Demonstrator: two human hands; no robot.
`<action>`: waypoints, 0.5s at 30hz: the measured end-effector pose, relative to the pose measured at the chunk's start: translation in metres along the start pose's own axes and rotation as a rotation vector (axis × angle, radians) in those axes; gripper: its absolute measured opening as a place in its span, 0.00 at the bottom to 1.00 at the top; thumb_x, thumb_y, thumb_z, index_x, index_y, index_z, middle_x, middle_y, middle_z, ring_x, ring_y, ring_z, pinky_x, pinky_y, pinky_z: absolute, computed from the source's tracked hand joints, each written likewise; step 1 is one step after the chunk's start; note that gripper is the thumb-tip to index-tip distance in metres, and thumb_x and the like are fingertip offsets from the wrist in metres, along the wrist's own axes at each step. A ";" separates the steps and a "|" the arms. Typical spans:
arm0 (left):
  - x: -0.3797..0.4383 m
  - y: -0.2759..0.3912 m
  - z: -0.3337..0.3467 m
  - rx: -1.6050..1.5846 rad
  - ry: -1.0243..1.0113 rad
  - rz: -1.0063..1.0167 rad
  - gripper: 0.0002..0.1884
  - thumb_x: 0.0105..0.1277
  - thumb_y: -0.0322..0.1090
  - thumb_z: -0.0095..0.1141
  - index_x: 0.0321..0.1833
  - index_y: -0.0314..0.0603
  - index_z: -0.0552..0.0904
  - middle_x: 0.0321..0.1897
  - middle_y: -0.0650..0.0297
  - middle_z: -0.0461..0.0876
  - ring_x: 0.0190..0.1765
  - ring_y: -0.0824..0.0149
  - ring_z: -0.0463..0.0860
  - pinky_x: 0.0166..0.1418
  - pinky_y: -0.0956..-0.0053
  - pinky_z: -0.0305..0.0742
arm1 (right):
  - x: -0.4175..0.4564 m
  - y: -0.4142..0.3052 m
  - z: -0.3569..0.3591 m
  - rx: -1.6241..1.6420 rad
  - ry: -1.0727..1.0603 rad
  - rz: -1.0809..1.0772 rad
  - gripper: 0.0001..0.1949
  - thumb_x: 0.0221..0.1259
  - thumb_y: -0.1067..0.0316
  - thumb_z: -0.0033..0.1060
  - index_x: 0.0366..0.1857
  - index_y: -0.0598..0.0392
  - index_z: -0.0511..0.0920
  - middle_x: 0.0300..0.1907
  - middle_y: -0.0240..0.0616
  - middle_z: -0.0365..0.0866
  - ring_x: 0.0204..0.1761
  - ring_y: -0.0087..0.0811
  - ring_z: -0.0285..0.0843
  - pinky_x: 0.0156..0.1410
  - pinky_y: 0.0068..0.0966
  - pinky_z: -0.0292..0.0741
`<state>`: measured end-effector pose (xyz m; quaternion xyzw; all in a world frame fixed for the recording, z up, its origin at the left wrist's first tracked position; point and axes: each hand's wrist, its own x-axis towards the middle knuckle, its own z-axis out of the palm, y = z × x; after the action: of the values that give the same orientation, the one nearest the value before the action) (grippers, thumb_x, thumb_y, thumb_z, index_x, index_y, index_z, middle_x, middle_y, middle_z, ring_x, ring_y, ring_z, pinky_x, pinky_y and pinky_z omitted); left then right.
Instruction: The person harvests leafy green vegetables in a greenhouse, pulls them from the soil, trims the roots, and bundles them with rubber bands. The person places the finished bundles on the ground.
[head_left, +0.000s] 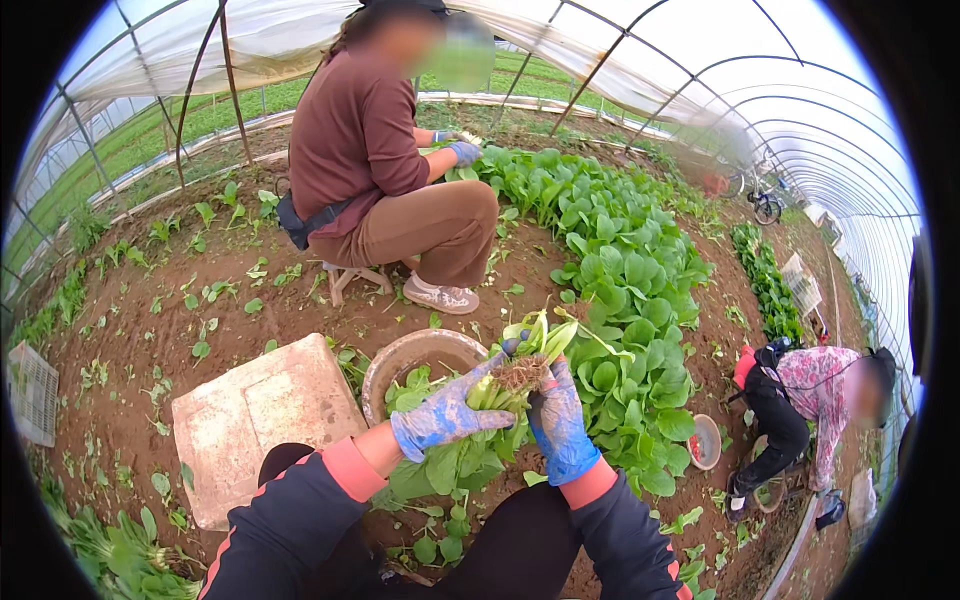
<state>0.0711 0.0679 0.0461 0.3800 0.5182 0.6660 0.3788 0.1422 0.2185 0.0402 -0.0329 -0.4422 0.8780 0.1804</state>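
In my left hand (454, 409), a bunch of leafy greens (491, 394) lies with its pale stems and tangled brown roots (521, 373) pointing up and its leaves hanging below. My right hand (561, 431) closes on the root end from the other side; some of its fingers are hidden behind the stems. Both hands wear soiled blue gloves. A round basin (382, 360) with leaves in it stands just beyond my left hand. To the right of my hands grows a dense bed of leafy greens (637, 330).
At my left sits a dirty pale box (262, 427). A co-worker (360, 142) on a low stool (349, 283) faces the greens ahead; another person (802, 405) bends at the right, near a small bowl (705, 442). Plastic crates (34, 394) and pulled greens (127, 551) lie left.
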 end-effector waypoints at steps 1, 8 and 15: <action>-0.007 0.002 -0.013 0.020 0.057 0.024 0.40 0.61 0.27 0.63 0.74 0.39 0.55 0.66 0.61 0.68 0.65 0.70 0.68 0.68 0.71 0.64 | 0.006 0.006 0.023 -0.019 0.049 0.016 0.20 0.71 0.66 0.49 0.64 0.52 0.65 0.55 0.33 0.74 0.53 0.27 0.75 0.53 0.24 0.75; -0.048 0.002 -0.094 0.034 0.200 0.061 0.37 0.55 0.25 0.68 0.68 0.39 0.64 0.61 0.61 0.72 0.63 0.68 0.71 0.65 0.69 0.69 | 0.042 0.045 0.089 0.044 -0.099 0.081 0.16 0.72 0.71 0.43 0.61 0.59 0.66 0.55 0.42 0.75 0.58 0.36 0.73 0.65 0.39 0.71; -0.072 -0.002 -0.130 0.126 0.198 -0.088 0.32 0.57 0.25 0.66 0.66 0.38 0.68 0.59 0.61 0.74 0.59 0.68 0.74 0.63 0.71 0.70 | 0.063 0.056 0.112 0.215 -0.288 0.326 0.30 0.69 0.45 0.47 0.65 0.57 0.62 0.59 0.48 0.72 0.64 0.43 0.68 0.69 0.42 0.67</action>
<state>-0.0151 -0.0483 0.0129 0.3125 0.6101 0.6490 0.3299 0.0429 0.1237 0.0703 0.0410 -0.3562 0.9331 -0.0263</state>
